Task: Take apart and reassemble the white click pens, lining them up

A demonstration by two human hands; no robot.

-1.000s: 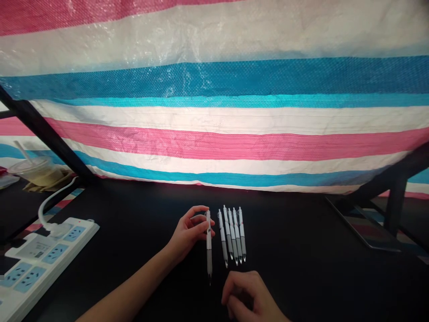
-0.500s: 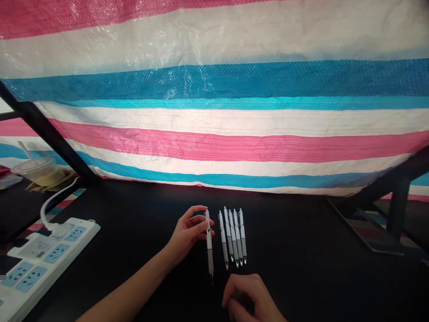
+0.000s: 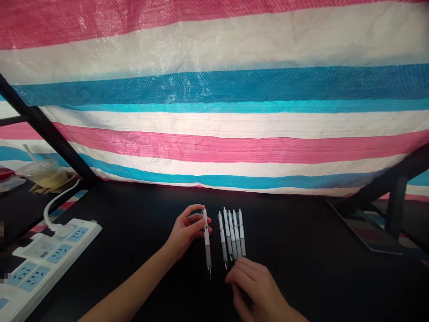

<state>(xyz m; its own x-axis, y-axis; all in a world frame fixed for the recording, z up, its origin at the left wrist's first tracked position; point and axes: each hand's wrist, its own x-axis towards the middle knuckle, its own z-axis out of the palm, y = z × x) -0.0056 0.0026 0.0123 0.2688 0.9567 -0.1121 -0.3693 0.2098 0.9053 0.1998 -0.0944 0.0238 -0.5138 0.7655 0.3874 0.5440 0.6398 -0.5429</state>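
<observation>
My left hand (image 3: 187, 230) is closed around a white retractable pen (image 3: 206, 239) with a grey grip, tip pointing down toward me. The index fingertip rests at the pen's top button, and the thumb lies across the barrel. Just right of it, several matching white pens (image 3: 232, 232) lie side by side on the black table (image 3: 150, 286), tips toward me. At their lower ends is my right hand (image 3: 253, 281), its fingers curled together with nothing visible in them. It covers the tips of some of the pens; whether it touches them I cannot tell.
A white power strip (image 3: 50, 264) with a plugged-in cable lies at the left. Beyond it is a plastic cup with a straw (image 3: 45, 172). A dark flat device (image 3: 365, 232) sits at the right. Striped sheeting (image 3: 214, 125) hangs behind, between black frame bars (image 3: 53, 134).
My right hand has moved up and forward to the lower ends of the pens, now covering some tips. My left hand keeps hold of its pen, shifting slightly in view.
</observation>
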